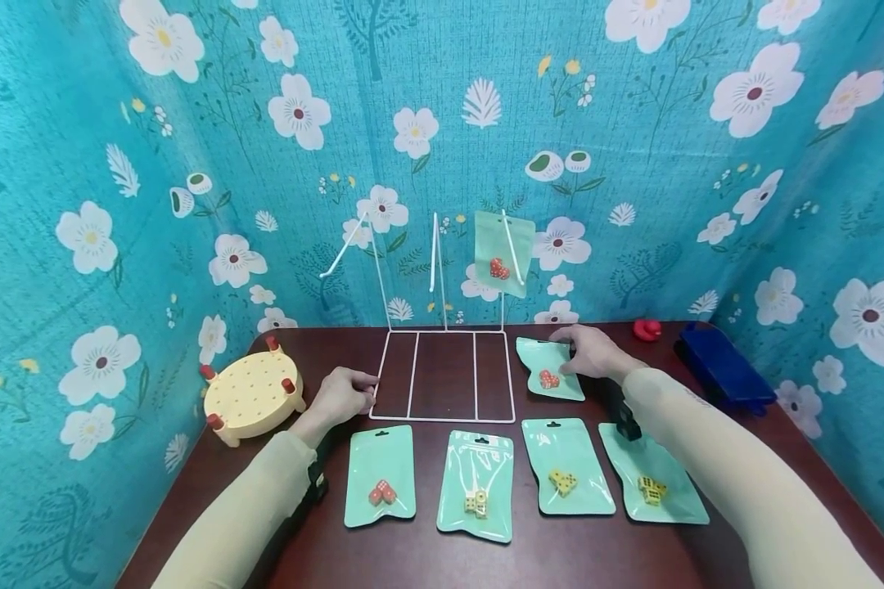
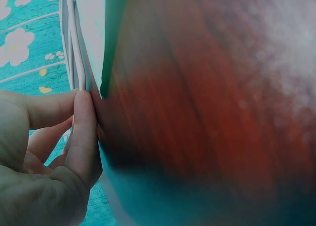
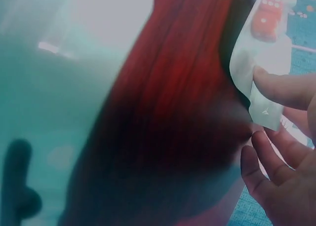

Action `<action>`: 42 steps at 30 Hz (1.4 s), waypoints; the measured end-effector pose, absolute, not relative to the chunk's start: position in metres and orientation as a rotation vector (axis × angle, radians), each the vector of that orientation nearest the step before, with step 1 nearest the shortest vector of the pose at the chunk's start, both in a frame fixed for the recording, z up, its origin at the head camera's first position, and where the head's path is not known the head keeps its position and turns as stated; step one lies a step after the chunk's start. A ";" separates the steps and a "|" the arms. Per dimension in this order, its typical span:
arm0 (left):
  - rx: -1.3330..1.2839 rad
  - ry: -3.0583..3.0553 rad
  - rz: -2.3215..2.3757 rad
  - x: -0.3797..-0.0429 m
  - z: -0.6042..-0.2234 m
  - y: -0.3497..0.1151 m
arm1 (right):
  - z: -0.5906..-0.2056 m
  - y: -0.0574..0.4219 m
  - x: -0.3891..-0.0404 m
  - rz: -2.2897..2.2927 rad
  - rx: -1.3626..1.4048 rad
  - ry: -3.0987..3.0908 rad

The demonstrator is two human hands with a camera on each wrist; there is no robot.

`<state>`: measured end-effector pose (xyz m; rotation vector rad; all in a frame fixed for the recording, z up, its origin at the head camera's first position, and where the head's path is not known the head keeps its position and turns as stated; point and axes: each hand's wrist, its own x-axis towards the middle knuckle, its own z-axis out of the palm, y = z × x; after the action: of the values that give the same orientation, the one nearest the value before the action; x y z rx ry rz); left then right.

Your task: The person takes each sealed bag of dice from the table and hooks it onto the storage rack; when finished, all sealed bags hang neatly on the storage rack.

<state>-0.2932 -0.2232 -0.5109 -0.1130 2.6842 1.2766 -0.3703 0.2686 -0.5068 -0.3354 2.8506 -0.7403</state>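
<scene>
A white wire display rack (image 1: 442, 420) stands upright on the table, with several prongs. My left hand (image 1: 339, 394) pinches the left wire of its base, thumb and fingertips together on the wire (image 2: 74, 43). On the right prong hangs a green pouch (image 1: 489, 245) with red dice. Right of the rack base, my right hand (image 1: 597, 352) pinches the corner of another green pouch (image 1: 541, 353) with red dice. In the right wrist view the thumb lies on the pouch (image 3: 244, 70), the fingers partly behind it.
In front lie a pouch with red dice (image 1: 368, 450) and several with yellowish dice, such as one near the middle (image 1: 457, 466). A cream pegged stool (image 1: 254, 393) stands at left. A red rubber duck (image 1: 647, 330) and a blue box (image 1: 729, 364) sit at back right.
</scene>
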 end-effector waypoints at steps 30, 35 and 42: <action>-0.105 2.709 1.244 -0.293 -0.509 -0.222 | -0.504 0.279 -0.363 -0.979 -0.131 2.959; -0.131 2.716 1.227 -0.294 -0.510 -0.221 | -0.502 0.280 -0.359 -1.083 -0.077 2.925; -0.131 2.730 1.209 -0.295 -0.510 -0.220 | -0.495 0.281 -0.350 -1.213 -0.075 2.908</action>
<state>-0.2951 -0.2202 -0.5105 -0.1307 2.7299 1.2089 -0.3501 0.2811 -0.4951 -0.0747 2.9083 -1.2128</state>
